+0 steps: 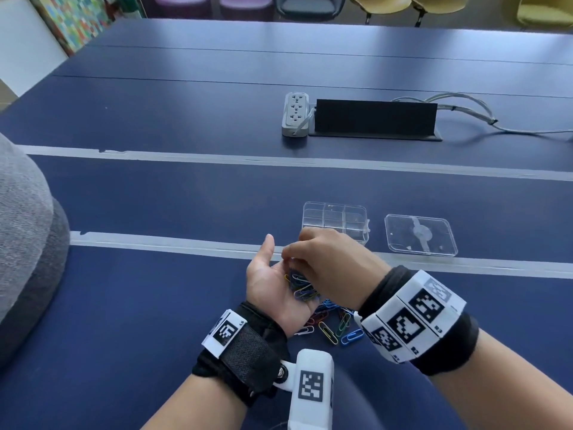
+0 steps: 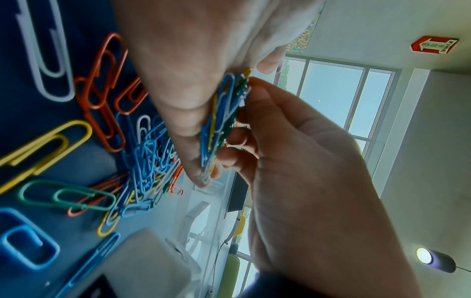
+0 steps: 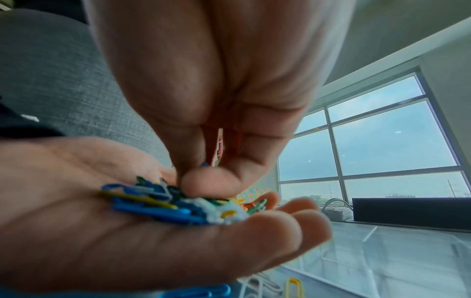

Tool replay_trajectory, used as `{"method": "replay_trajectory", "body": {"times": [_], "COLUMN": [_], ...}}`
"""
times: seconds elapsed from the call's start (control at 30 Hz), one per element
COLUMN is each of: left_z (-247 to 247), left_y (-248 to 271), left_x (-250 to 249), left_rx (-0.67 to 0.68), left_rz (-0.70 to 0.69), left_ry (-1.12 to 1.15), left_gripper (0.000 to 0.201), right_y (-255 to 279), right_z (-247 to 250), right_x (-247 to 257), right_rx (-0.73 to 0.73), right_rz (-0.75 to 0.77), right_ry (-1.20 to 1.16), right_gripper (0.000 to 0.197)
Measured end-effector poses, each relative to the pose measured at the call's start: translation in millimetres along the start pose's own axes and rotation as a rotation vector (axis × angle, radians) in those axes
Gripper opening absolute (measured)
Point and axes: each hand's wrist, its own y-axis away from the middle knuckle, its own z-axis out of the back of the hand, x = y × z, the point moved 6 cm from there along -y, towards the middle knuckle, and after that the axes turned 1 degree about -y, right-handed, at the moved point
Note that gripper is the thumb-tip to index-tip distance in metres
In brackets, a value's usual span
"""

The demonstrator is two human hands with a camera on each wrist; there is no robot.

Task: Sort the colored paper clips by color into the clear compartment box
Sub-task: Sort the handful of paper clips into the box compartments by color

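Right now my left hand [image 1: 273,285] lies palm-up, cupping a mixed heap of paper clips [image 1: 302,287], while my right hand [image 1: 325,262] pinches into it; whether one is caught, I cannot tell. I judge tangled clips may lift together and spill short of the compartment box [image 1: 335,221] just beyond.

Bare table [image 1: 155,290] surrounds the hands; the lid [image 1: 420,239] sits beside the box [image 1: 335,216].
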Motion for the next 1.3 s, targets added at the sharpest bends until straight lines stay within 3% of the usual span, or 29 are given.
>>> {"method": "replay_trajectory", "body": {"times": [0.27,0.4,0.73,0.9,1.0,1.07,1.2,1.3], "left_z": [-5,-6,-6,-10,-8,-9,-10,-10], "left_y": [4,7,12,15,13,12,10,10], "left_x": [-1,-2,-4,-4,-6,-8,-6,-4], "left_rx": [-0.018,-0.049,-0.036,-0.051,-0.09,-0.091,-0.043,-0.034], "left_rz": [0.002,-0.006,-0.016,-0.04,-0.061,-0.068,-0.066,-0.069], "left_ry": [0.004,-0.013,0.02,0.004,-0.028,-0.033,0.015,0.019], "left_gripper": [0.071,0.058,0.065,0.064,0.046,0.038,0.041,0.035], "right_y": [2,4,6,7,9,9,8,7], "right_z": [12,13,14,20,25,31,41,40], "right_x": [6,7,13,16,16,13,0,-1], "right_rx": [-0.014,-0.035,0.02,-0.025,-0.064,-0.103,-0.219,-0.209], "right_rz": [0.109,0.142,0.202,0.259,0.282,0.267,0.132,0.027], "right_ry": [-0.02,-0.003,0.016,0.027,-0.019,-0.089,-0.146,-0.158], "right_gripper": [0.017,0.015,0.022,0.018,0.017,0.013,0.006,0.015]}}
